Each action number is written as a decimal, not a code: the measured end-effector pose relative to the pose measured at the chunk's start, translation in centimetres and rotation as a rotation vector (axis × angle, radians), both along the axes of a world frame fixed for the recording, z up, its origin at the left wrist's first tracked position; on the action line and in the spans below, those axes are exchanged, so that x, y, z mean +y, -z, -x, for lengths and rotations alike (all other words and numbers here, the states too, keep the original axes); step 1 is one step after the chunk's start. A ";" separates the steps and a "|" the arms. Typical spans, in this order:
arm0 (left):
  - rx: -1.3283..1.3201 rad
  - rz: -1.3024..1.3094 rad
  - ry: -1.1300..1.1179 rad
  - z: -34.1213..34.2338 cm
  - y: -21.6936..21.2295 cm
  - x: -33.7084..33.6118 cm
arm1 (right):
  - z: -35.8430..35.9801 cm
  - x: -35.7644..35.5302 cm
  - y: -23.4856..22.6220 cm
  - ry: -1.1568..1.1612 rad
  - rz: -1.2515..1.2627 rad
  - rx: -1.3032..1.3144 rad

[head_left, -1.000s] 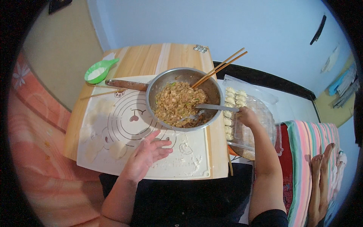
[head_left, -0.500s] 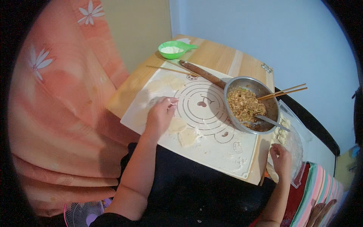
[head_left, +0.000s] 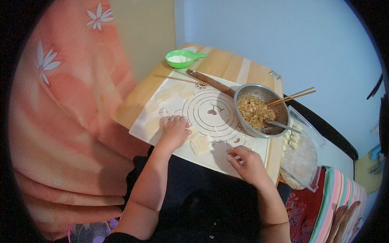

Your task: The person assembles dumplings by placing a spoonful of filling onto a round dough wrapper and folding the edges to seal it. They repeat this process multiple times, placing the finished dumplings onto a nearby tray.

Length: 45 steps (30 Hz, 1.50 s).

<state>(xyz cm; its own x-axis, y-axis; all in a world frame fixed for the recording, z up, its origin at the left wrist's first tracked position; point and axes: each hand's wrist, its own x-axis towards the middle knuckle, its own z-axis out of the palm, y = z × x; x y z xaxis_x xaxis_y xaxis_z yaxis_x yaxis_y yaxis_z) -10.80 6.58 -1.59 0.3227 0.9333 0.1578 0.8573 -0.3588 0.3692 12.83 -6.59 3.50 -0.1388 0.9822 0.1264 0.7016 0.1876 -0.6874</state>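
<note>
So the left hand (head_left: 175, 130) is down on the white pastry mat (head_left: 227, 156), fingers curled loosely over a thin round dough wrapper (head_left: 191, 133) near the mat's near-left edge. Can't really tell if it's pinching the wrapper or just pressing on it, the knuckles hide the fingertips. The right hand (head_left: 248, 164) rests at the front edge of the mat, fingers spread and relaxed, nothing in it.

Key bit: there's a second wrapper (head_left: 201, 144) lying flat right between the two hands, just beside the left hand and a bit further from the right one. So the left hand is clearly the closer one to the dough. More wrappers (head_left: 175, 94) sit further up the mat on the left side.

The metal bowl of filling (head_left: 259, 111) is up and to the right, well apart from the left hand and nearer the right. A spoon (head_left: 283, 126) lies in it, handle pointing right, and chopsticks (head_left: 291, 96) rest across the rim. A rolling pin (head_left: 210, 83) lies diagonally behind the mat, next to a green scoop (head_left: 180, 59) of flour. A clear tray of finished dumplings (head_left: 295, 141) sits off the table's right edge.
</note>
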 end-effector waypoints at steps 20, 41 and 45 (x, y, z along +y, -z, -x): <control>-1.131 0.697 0.227 -11.7 -2.1 -5.8 | -3.2 2.0 4.4 0.378 0.125 0.714; -1.215 0.884 0.370 -10.9 -0.4 -4.3 | -4.6 2.1 4.5 0.299 0.192 0.931; -1.137 0.833 0.390 -10.7 -0.1 -4.4 | -4.8 2.2 4.5 0.343 0.260 0.933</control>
<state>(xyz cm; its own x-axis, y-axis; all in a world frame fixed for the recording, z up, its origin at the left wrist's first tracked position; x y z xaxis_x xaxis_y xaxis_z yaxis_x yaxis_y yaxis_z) -0.06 2.16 -1.46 0.6437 0.7644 -0.0357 -0.1313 0.1562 0.9790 17.60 -4.43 -1.05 0.1995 0.9629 -0.1820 -0.1450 -0.1547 -0.9773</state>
